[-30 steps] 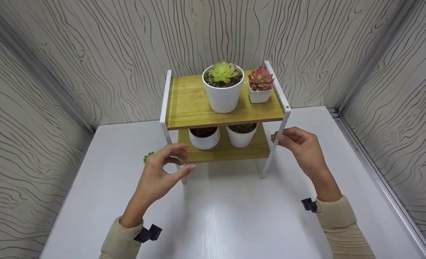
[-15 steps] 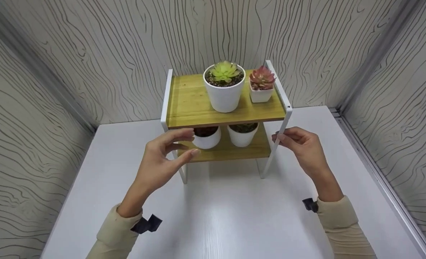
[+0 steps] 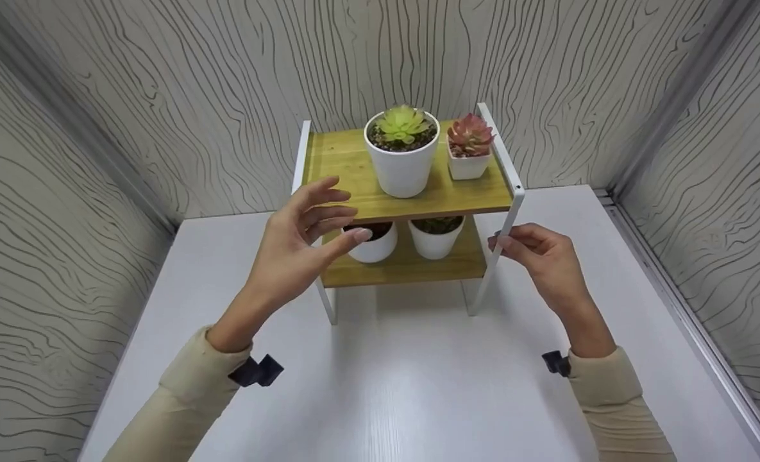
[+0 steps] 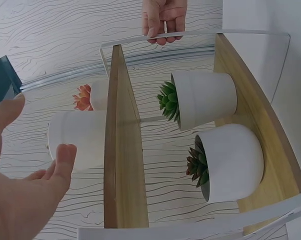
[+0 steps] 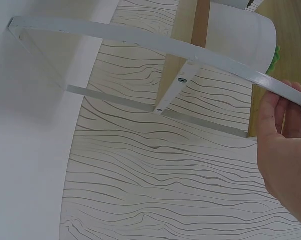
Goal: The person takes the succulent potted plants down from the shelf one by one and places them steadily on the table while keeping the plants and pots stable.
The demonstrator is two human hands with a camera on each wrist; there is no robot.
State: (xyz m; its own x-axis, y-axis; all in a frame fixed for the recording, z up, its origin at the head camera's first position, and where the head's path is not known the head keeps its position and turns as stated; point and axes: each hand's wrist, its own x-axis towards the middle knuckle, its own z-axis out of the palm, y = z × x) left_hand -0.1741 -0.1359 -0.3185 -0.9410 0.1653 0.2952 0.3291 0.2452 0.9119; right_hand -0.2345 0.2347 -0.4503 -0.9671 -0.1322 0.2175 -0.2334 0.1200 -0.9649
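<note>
A two-tier shelf with wooden boards [image 3: 341, 154] and a white metal frame [image 3: 511, 168] stands on the table. My left hand [image 3: 296, 250] is raised before its left front corner, fingers spread and bent, holding nothing; in the left wrist view this hand [image 4: 25, 195] is beside the upper board. My right hand [image 3: 549, 266] pinches the right front leg between thumb and fingers, seen also in the right wrist view as the hand [image 5: 285, 150] on the white bar [image 5: 230, 67]. On top are a green succulent in a large white pot [image 3: 403, 168] and a red one in a small square pot [image 3: 469, 167].
The lower board [image 3: 405, 266] holds two white pots, one at left [image 3: 376, 249] and one at right [image 3: 436, 242], with dark and green succulents. Wood-grain patterned panels [image 3: 226, 96] enclose the white table [image 3: 380, 385] at the back and both sides.
My left hand has moved up and slightly right, from beside the lower board to before the upper board's left end. My right hand keeps its grip on the leg.
</note>
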